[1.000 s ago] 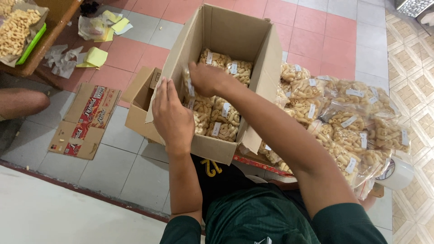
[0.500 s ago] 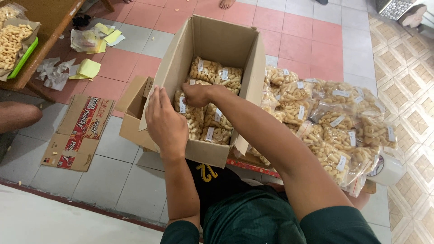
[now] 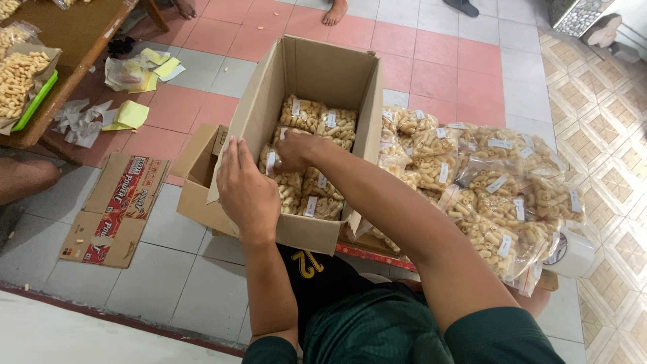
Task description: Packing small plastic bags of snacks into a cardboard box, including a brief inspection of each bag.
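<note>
Head camera, looking down: a seated person leans over an open brown cardboard box [image 3: 306, 81] standing on a tiled floor. The left hand [image 3: 246, 192] lies flat and unclenched against the box's near-left wall, fingers spread over the rim, steadying it rather than gripping anything. The right hand [image 3: 296, 149] reaches down inside the box and rests on the clear snack bags [image 3: 317, 121] packed there in rows; whether its fingers are pinching a bag or only pressing one flat cannot be told, since the fingertips are hidden among the packets.

Just right of the box, touching its side, lies a loose heap of more filled bags [image 3: 485, 189] (each carries a small white label). A roll of tape [image 3: 569, 253] sits at the heap's far-right edge. To the left lies a flattened printed carton [image 3: 111, 209], and beyond it a wooden table [image 3: 81, 61] with a tray of loose snacks.

To pack well, I judge the bracing hand should keep the wall upright while the other seats each bag level and snug against its neighbours, without crushing the brittle contents.
</note>
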